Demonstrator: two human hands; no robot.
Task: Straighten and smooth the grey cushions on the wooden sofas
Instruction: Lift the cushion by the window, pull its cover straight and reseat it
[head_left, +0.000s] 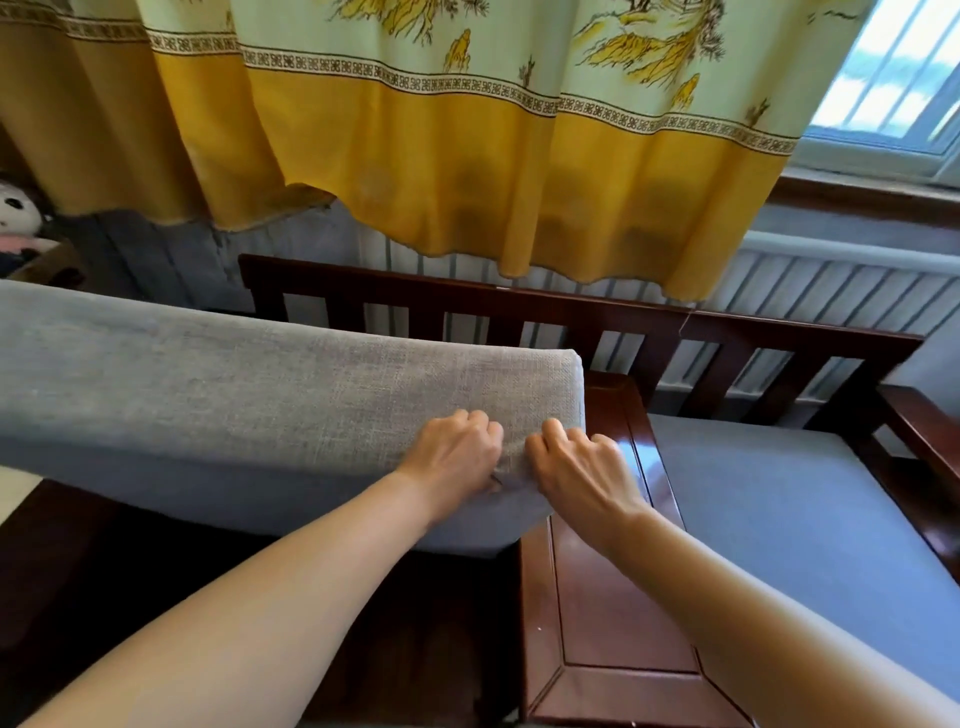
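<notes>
A long grey cushion (234, 395) is lifted off the dark wooden sofa frame (78, 571) on the left, its right end raised and tilted toward me. My left hand (457, 457) and my right hand (576, 467) sit side by side on that end, fingers curled, pinching the cushion's fabric near its lower corner. A second grey cushion (789, 514) lies flat on the seat of the wooden sofa (571, 312) at the right, under the window.
A glossy wooden side table (613, 597) stands between the two sofas, below my right forearm. A yellow patterned curtain (467, 171) hangs over a white radiator (831, 296). A stuffed doll (21, 218) sits at the far left. The window (893, 78) is top right.
</notes>
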